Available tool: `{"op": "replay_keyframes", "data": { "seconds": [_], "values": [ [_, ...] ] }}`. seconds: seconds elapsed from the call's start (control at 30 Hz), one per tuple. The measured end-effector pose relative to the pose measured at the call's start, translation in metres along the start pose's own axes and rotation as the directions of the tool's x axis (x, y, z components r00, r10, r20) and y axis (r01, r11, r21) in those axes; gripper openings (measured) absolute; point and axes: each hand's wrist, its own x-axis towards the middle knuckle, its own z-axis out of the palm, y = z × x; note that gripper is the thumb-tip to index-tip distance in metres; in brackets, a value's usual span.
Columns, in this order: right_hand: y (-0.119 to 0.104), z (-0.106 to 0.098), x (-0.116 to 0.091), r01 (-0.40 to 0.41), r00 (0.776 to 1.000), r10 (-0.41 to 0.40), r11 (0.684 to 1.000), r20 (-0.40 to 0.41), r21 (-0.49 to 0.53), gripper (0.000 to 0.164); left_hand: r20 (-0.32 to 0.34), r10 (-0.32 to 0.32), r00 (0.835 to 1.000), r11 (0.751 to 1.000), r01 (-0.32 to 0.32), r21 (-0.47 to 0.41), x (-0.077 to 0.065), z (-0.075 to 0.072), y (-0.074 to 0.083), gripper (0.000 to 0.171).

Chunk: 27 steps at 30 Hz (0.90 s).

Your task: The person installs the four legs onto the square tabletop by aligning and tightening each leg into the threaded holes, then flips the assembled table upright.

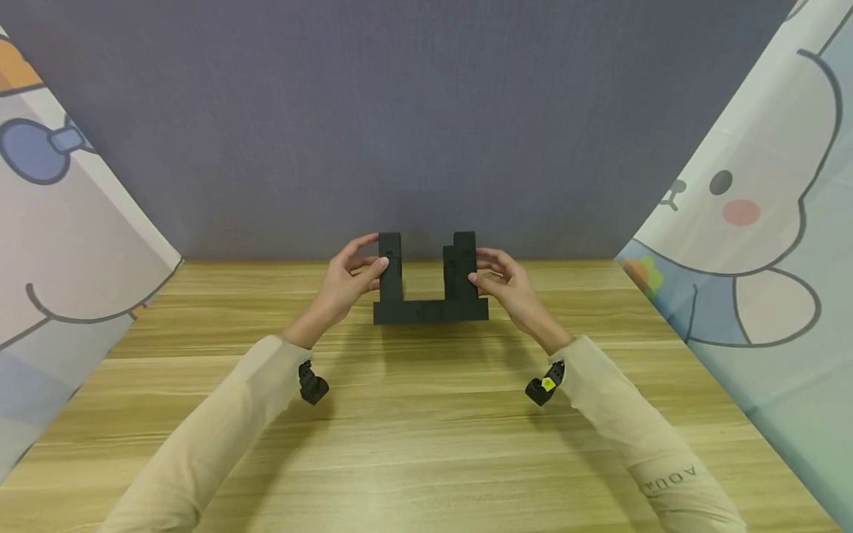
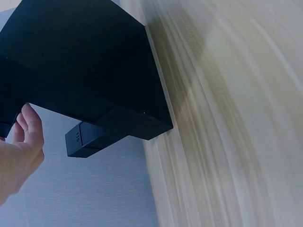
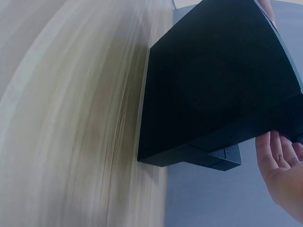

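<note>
A matt black, boxy U-shaped piece (image 1: pixel 429 312) stands at the far middle of the table, with a wide flat base bar and columns rising at both ends. Thin seams and small marks show on its columns. My left hand (image 1: pixel 346 277) holds the left column (image 1: pixel 390 277) with the thumb in front and fingers at its outer side. On the other side, my right hand (image 1: pixel 509 285) grips the taller right column (image 1: pixel 466 266), thumb on its front edge. A shorter column stands against that one's inner side. In the left wrist view, the large dark face (image 2: pixel 85 61) fills the upper left.
The wood-grain table (image 1: pixel 426 429) ends at a grey-blue upright panel (image 1: pixel 426 133) close behind the black piece. Cartoon-printed cloths (image 1: pixel 740 244) hang at both sides. Black wrist cameras (image 1: pixel 312 383) are strapped over the pale sleeves.
</note>
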Motion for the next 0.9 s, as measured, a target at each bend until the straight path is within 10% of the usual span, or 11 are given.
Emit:
{"op": "replay_keyframes", "data": {
  "seconds": [0.9],
  "values": [
    [0.002, 0.007, 0.026, -0.045, 0.990, 0.045, 0.999, -0.134, 0.006, 0.045, -0.007, -0.088, 0.996, 0.996, 0.088, -0.001, 0.004, -0.004, 0.000, 0.055]
  ]
}}
